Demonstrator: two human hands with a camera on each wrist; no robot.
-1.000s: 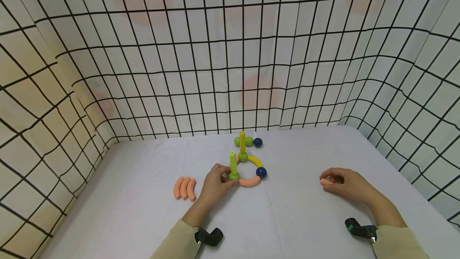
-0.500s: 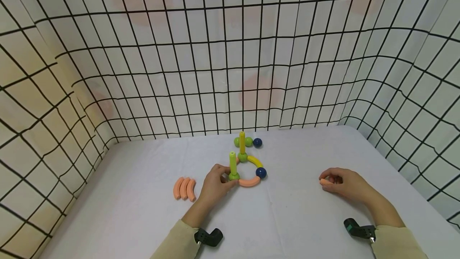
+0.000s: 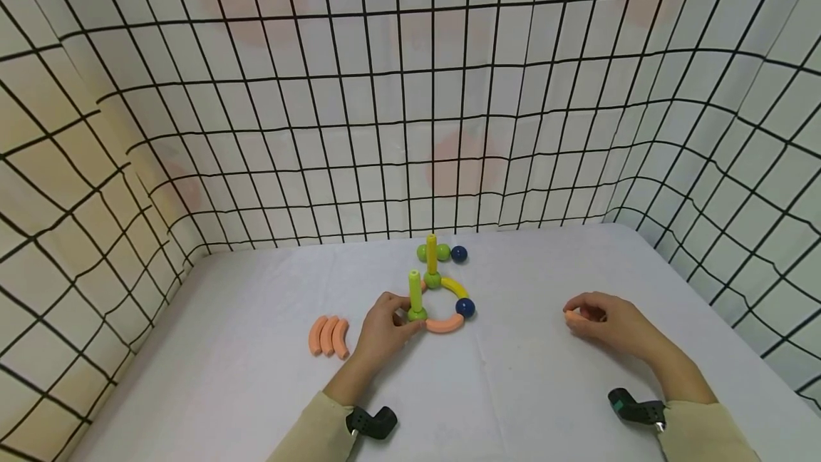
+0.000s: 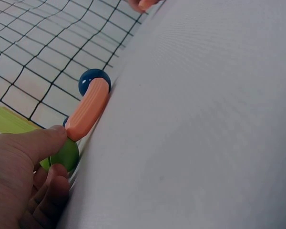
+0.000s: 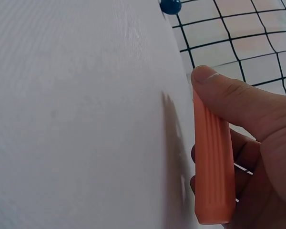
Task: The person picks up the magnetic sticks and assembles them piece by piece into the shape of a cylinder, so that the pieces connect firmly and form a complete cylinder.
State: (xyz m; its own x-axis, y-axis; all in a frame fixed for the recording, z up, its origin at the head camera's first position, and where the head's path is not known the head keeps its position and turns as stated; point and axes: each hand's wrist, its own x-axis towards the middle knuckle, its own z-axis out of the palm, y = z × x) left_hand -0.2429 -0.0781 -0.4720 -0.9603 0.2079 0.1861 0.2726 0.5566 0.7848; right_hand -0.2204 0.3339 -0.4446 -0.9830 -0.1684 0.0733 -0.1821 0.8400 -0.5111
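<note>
My left hand (image 3: 383, 328) holds the green ball (image 4: 66, 155) at the near left of a ring of magnetic toy pieces, its thumb touching the joint with an orange curved stick (image 4: 88, 109). A light green upright rod (image 3: 415, 292) stands on that ball. Around the ring are a dark blue ball (image 3: 465, 307), a yellow curved stick (image 3: 455, 286) and a second green ball (image 3: 432, 279) bearing a yellow upright rod (image 3: 432, 255). Off to the right, my right hand (image 3: 612, 323) pinches a ribbed orange curved stick (image 5: 213, 167) between thumb and fingers.
Left of my left hand lie three orange curved sticks (image 3: 328, 336) side by side. Behind the ring, two green balls (image 3: 443, 252) and a dark blue ball (image 3: 459, 254) sit in a row. A black-lined white wall (image 3: 359, 162) encloses the white table (image 3: 513, 391).
My right hand has shifted slightly left and away from me, carrying the orange curved stick. The left hand and the ring have stayed put.
</note>
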